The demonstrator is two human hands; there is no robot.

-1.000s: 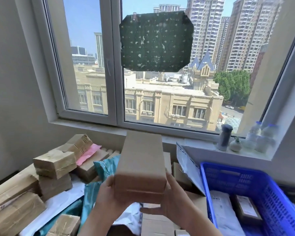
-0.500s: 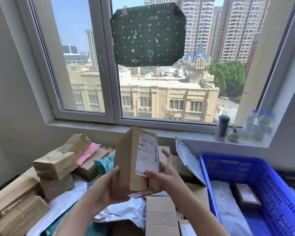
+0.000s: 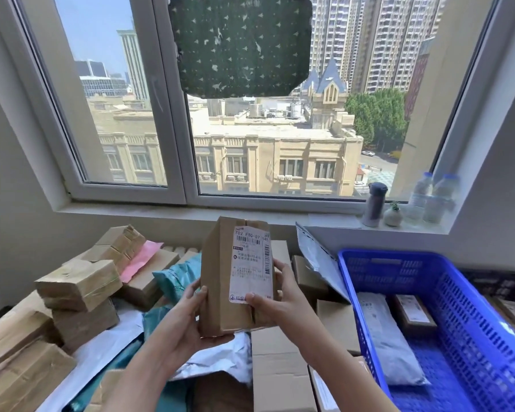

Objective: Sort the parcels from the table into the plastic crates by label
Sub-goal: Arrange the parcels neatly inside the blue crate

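Messy pile (image 3: 81, 286) of taped boxes on the left, not sorted yet. Left hand (image 3: 188, 319) is wrapped round the bottom corner of the box (image 3: 217, 281); right hand (image 3: 277, 301) pinches its right edge, thumb on the label (image 3: 252, 263). Box is upright, in the air over the table. Blue crate (image 3: 470, 316) sits right, two parcels inside. Risk imo: the thumb hides part of the label, so a misread puts it in the wrong crate.

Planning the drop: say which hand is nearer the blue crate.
Right. The right hand grips the box on the side facing the blue crate; the left hand holds its far side.
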